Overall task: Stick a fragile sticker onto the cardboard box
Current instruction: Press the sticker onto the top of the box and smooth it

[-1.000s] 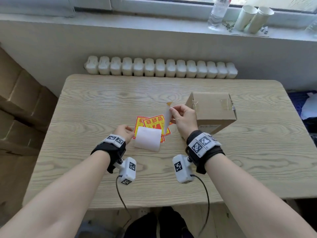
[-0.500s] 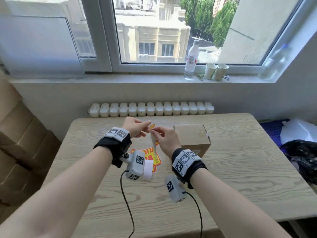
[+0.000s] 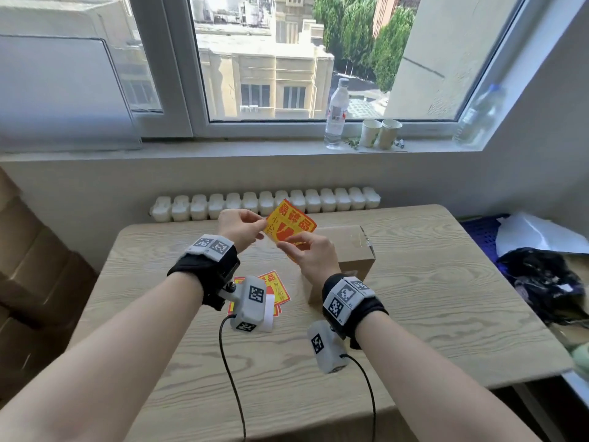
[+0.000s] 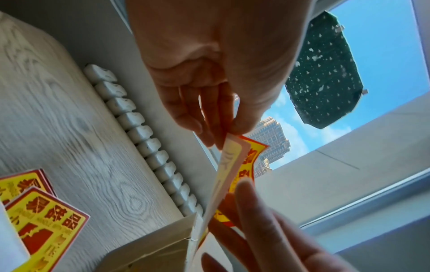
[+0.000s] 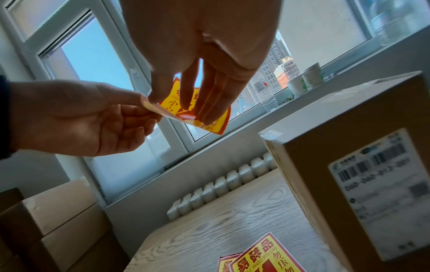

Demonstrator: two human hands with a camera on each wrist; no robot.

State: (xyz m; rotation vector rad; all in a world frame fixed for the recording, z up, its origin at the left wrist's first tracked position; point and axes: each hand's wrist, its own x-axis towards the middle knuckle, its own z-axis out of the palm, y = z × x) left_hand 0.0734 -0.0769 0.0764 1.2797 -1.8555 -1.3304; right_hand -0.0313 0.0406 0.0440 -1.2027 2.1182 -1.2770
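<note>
A yellow and red fragile sticker [image 3: 291, 223] is held up in the air over the table, left of the brown cardboard box [image 3: 353, 250]. My left hand [image 3: 262, 225] pinches its pale peeled corner [image 4: 232, 147], between thumb and fingers. My right hand [image 3: 288, 245] holds the sticker [image 5: 173, 105] from below, thumb in front and fingers behind. In the right wrist view the box [image 5: 337, 147] shows a white shipping label on its side. More fragile stickers [image 3: 280, 290] and a white backing sheet [image 3: 270, 309] lie on the table under my left wrist.
A row of white moulded trays [image 3: 267, 202] lines the wooden table's [image 3: 430, 298] far edge. On the window sill stand a water bottle [image 3: 336, 119] and two paper cups [image 3: 379, 134]. Stacked cartons [image 3: 35, 266] are at left, a dark bag [image 3: 548, 282] at right.
My left hand left the table and joined the right at the sticker. Both hands rose, and the sticker turned from edge-on to face me. The head view tilted up to the window.
</note>
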